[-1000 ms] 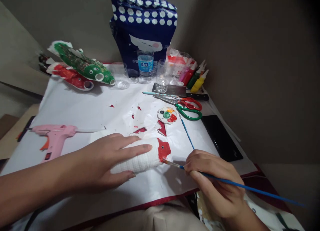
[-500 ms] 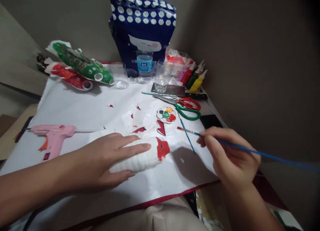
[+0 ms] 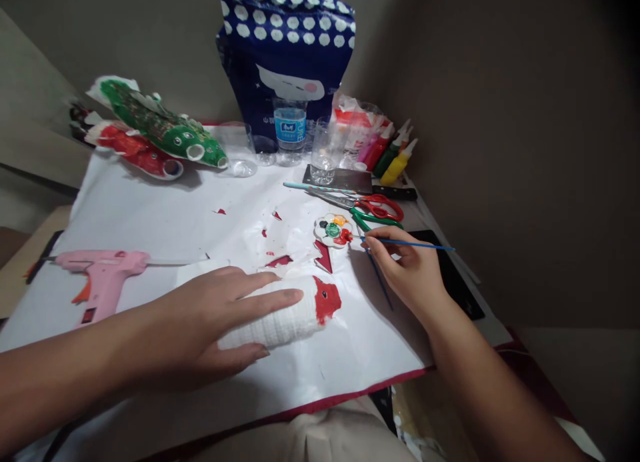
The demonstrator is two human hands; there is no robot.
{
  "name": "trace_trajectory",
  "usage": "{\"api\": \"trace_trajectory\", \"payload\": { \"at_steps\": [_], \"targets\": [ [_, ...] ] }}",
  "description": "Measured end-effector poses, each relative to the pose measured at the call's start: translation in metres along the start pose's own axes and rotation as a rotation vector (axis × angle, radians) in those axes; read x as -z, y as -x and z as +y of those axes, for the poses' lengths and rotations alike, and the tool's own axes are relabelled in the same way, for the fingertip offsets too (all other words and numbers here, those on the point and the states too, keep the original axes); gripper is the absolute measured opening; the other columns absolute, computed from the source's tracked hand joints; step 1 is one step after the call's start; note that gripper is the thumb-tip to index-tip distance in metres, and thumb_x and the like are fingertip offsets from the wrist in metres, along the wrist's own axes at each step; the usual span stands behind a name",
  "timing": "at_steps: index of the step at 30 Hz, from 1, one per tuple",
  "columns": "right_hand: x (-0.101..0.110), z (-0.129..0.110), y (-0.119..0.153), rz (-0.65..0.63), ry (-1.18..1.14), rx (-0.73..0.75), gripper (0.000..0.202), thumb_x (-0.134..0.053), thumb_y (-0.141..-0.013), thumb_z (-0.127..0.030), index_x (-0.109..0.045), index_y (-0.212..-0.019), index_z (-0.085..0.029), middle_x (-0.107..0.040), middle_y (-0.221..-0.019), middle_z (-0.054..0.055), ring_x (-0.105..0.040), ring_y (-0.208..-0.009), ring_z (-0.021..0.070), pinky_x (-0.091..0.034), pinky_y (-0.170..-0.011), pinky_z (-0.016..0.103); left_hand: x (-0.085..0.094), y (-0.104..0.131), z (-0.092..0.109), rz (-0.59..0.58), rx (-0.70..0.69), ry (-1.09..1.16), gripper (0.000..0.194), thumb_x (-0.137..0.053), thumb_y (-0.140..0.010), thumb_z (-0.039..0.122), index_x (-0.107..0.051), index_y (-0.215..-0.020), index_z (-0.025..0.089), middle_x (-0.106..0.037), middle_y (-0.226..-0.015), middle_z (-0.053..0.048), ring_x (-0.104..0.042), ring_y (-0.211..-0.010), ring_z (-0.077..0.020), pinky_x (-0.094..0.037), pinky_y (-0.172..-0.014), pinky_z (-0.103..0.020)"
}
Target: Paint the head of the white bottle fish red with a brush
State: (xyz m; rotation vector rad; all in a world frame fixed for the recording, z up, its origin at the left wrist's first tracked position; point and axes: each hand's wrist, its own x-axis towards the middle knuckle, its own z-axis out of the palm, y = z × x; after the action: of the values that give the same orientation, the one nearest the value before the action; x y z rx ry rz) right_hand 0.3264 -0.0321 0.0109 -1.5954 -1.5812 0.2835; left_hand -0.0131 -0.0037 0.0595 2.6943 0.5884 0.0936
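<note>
My left hand (image 3: 220, 319) lies across a white, cloth-wrapped fish figure (image 3: 293, 325) and holds it against the table, thumb on the near side. The figure's right end is painted red and has a small dark eye. In my right hand (image 3: 407, 272) a thin blue paintbrush (image 3: 420, 243) is pinched between thumb and fingers. Its tip touches the red paint in a white flower-shaped palette (image 3: 323, 237), which also holds green, orange and black paint. Another blue brush (image 3: 383, 285) lies on the table, partly under my right hand.
A pink glue gun (image 3: 107, 275) lies at left. Green (image 3: 160, 125) and red (image 3: 135, 152) fish stand at the back left. Clear cups (image 3: 323, 152), paint bottles (image 3: 397, 163), a cleaver (image 3: 345, 180) and scissors (image 3: 380, 207) are at the back right. A blue bag (image 3: 290, 62) stands behind.
My right hand has moved left and away from me, bringing the brush tip from above the table down to the palette's red paint. My left hand stays on the fish figure.
</note>
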Motion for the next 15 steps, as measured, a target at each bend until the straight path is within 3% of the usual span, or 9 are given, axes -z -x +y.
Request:
{"api": "trace_trajectory", "payload": {
  "at_steps": [9, 12, 15],
  "targets": [
    [0.003, -0.007, 0.002, 0.030, -0.013, 0.036, 0.014, -0.065, -0.094, -0.029, -0.074, -0.096, -0.018, -0.078, -0.087, 0.006, -0.074, -0.072, 0.0184, -0.055, -0.063, 0.028, 0.001, 0.002, 0.003, 0.033, -0.009, 0.017, 0.067, -0.063, -0.098, 0.038, -0.037, -0.160, 0.044, -0.060, -0.151, -0.006, -0.066, -0.124, -0.0318, -0.055, -0.100, -0.043],
    [0.015, -0.026, 0.019, 0.157, -0.065, 0.075, 0.008, -0.066, -0.095, -0.024, -0.074, -0.093, -0.021, -0.077, -0.084, 0.004, -0.074, -0.076, 0.0186, -0.057, -0.070, 0.029, 0.002, 0.002, 0.003, 0.035, -0.002, 0.013, 0.067, -0.063, -0.098, 0.038, -0.037, -0.160, 0.045, -0.060, -0.152, -0.005, -0.065, -0.125, -0.0322, -0.055, -0.101, -0.044],
    [0.028, -0.045, 0.047, 0.131, -0.195, 0.153, 0.014, -0.069, -0.090, -0.011, -0.075, -0.093, -0.024, -0.077, -0.084, 0.002, -0.073, -0.073, 0.0175, -0.059, -0.071, 0.030, 0.001, 0.001, 0.002, 0.032, -0.010, 0.020, 0.068, -0.063, -0.097, 0.037, -0.036, -0.160, 0.045, -0.060, -0.151, -0.005, -0.066, -0.122, -0.0314, -0.055, -0.099, -0.043]
  ]
}}
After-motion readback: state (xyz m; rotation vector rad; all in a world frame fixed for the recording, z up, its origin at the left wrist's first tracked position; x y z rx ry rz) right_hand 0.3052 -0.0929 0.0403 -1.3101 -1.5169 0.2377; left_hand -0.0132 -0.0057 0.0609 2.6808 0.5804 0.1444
